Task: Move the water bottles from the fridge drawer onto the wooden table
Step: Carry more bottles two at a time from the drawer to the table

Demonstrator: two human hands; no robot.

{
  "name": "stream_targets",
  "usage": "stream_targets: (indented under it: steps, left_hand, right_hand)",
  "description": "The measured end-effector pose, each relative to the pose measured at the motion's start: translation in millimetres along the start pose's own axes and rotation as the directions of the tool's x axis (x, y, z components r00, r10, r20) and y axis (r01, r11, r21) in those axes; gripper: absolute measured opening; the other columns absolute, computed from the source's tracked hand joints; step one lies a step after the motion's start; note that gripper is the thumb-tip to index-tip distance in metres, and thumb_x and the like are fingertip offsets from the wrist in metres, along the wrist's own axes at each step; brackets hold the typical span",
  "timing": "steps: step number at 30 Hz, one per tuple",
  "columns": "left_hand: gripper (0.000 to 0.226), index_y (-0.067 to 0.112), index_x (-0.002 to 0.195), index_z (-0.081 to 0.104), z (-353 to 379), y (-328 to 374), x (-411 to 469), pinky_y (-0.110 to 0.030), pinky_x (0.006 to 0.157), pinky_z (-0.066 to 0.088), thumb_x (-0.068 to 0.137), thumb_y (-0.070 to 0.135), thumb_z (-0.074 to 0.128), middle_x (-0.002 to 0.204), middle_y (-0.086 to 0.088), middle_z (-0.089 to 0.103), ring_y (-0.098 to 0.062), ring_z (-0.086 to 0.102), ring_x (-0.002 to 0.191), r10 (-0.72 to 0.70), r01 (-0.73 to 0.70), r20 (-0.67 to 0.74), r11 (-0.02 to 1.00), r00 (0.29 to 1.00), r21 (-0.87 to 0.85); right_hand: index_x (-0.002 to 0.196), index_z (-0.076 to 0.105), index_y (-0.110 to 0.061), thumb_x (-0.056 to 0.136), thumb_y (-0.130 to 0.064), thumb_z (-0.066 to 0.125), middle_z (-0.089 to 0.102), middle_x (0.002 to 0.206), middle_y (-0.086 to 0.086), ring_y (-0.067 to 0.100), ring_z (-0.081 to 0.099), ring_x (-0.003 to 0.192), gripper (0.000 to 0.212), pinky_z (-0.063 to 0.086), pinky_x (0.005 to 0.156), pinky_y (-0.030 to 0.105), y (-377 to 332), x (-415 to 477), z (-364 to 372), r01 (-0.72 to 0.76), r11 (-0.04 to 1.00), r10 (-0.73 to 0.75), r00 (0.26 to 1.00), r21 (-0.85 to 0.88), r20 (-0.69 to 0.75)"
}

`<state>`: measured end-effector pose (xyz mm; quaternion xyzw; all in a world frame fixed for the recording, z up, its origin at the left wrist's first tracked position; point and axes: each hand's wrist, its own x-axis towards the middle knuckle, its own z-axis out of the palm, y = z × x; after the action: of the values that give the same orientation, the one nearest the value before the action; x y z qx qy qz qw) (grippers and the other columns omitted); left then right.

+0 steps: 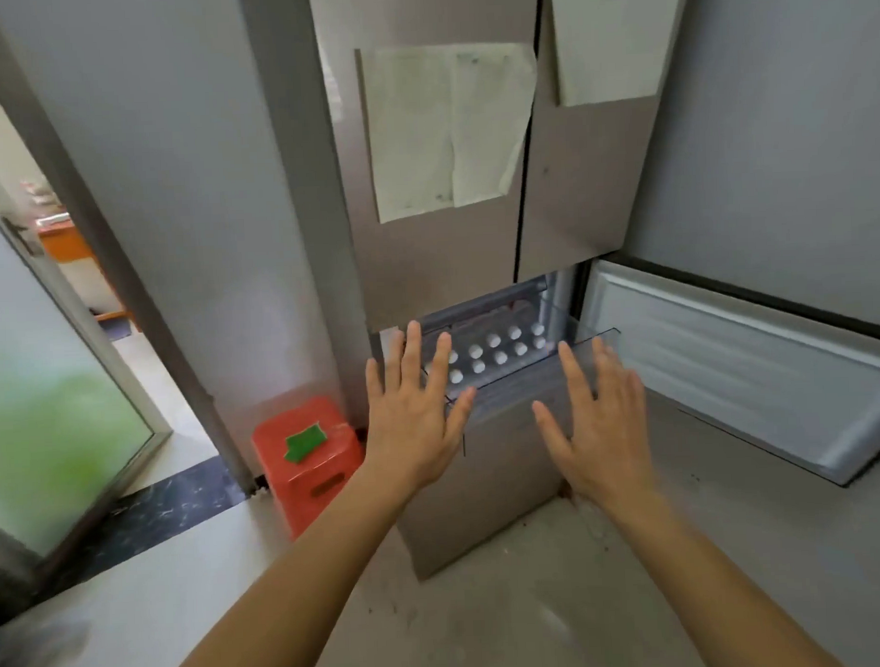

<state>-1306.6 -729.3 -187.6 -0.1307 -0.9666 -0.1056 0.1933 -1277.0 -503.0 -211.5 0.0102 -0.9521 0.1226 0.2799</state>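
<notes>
- Head view: your left hand [414,409] and right hand [598,422] are both stretched out ahead of you, palms down, fingers straight and spread, holding nothing.
- The two hands are apart, with a clear gap between them, the left a little farther forward than the right.
- Past your fingertips the drawer [504,381] stands pulled out of the fridge [440,263], its clear front rim running between your two hands.
- The bottles [493,351] stand upright inside the drawer in two rows; you see only their white caps from above.
- Your left fingers [441,353] cover the left end of the rows; whether they touch a cap or the rim, you cannot tell.
- Your right fingertips reach the right end of the drawer's rim; contact there is unclear too.
- To the right of your right hand a white door [743,372] hangs swung open, its ribbed inner face toward you.
- Above your hands, papers [446,128] are stuck on the closed upper doors.
- Left of and below your left hand, an orange stool [308,462] sits on the floor against the fridge, with a green piece [306,440] on top.
- Farther left of that hand a glass door [56,396] stands open onto another room.
</notes>
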Motion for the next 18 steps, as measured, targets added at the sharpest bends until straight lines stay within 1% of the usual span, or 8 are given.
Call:
stream_targets:
  steps: [2, 4, 8, 11, 14, 18]
  left_hand:
    - [0.070, 0.029, 0.157, -0.004, 27, 16, 25, -0.054, 0.121, 0.001, 0.099, 0.063, 0.016, 0.164, -0.006, -0.015, -0.025, -0.016, 0.151, 0.027, -0.027, 0.032, 1.000, 0.999, -0.004]
    - [0.071, 0.028, 0.157, -0.006, 59, 30, 50, -0.054, 0.121, 0.000, 0.099, 0.064, 0.016, 0.163, -0.005, -0.019, -0.024, -0.020, 0.150, 0.026, -0.025, 0.089, 1.000, 0.996, -0.014]
    - [0.075, 0.029, 0.155, -0.015, 119, 49, 101, -0.056, 0.121, -0.002, 0.097, 0.068, 0.011, 0.160, -0.004, -0.029, -0.026, -0.026, 0.148, -0.042, 0.038, 0.243, 0.999, 0.969, 0.019]
    - [0.079, 0.027, 0.154, -0.019, 154, 56, 135, -0.057, 0.120, -0.003, 0.095, 0.070, 0.012, 0.158, -0.006, -0.033, -0.029, -0.025, 0.148, -0.115, 0.094, 0.376, 0.993, 0.919, 0.074]
    - [0.080, 0.027, 0.155, -0.016, 181, 59, 164, -0.057, 0.118, -0.004, 0.095, 0.069, 0.015, 0.159, -0.009, -0.030, -0.032, -0.023, 0.148, -0.166, 0.127, 0.436, 0.985, 0.884, 0.118]
    - [0.077, 0.025, 0.157, -0.010, 205, 56, 188, -0.057, 0.119, 0.003, 0.097, 0.065, 0.021, 0.163, -0.011, -0.020, -0.033, -0.015, 0.150, -0.299, 0.268, 0.481, 0.954, 0.824, 0.135]
  right_hand:
    - [0.159, 0.016, -0.025, 0.096, -0.059, 0.037, 0.017, 0.163, 0.018, 0.034, 0.016, 0.151, 0.075, 0.016, 0.121, 0.055, 32, 14, 9, -0.053, 0.998, 0.053, 0.999, -0.020, 0.003]
    - [0.159, 0.015, -0.026, 0.096, -0.059, 0.036, 0.018, 0.163, 0.018, 0.033, 0.016, 0.152, 0.074, 0.014, 0.122, 0.054, 62, 29, 25, -0.094, 0.995, 0.095, 0.995, -0.019, 0.018]
    - [0.159, 0.009, -0.027, 0.096, -0.062, 0.028, 0.016, 0.165, 0.017, 0.032, 0.012, 0.153, 0.075, 0.010, 0.123, 0.051, 117, 68, 68, -0.118, 0.993, 0.118, 0.987, -0.007, 0.110]
    - [0.159, 0.006, -0.027, 0.097, -0.061, 0.028, 0.016, 0.164, 0.020, 0.034, 0.013, 0.153, 0.074, 0.010, 0.123, 0.050, 149, 105, 99, -0.110, 0.994, 0.106, 0.971, 0.006, 0.215]
    - [0.159, 0.006, -0.028, 0.100, -0.059, 0.034, 0.013, 0.165, 0.018, 0.033, 0.011, 0.153, 0.073, 0.008, 0.123, 0.048, 176, 145, 130, -0.076, 0.997, 0.062, 0.934, 0.027, 0.353]
    - [0.158, 0.018, -0.021, 0.099, -0.058, 0.037, 0.031, 0.158, 0.021, 0.037, 0.028, 0.146, 0.071, 0.020, 0.121, 0.052, 191, 191, 169, 0.038, 0.999, -0.037, 0.906, 0.006, 0.423]
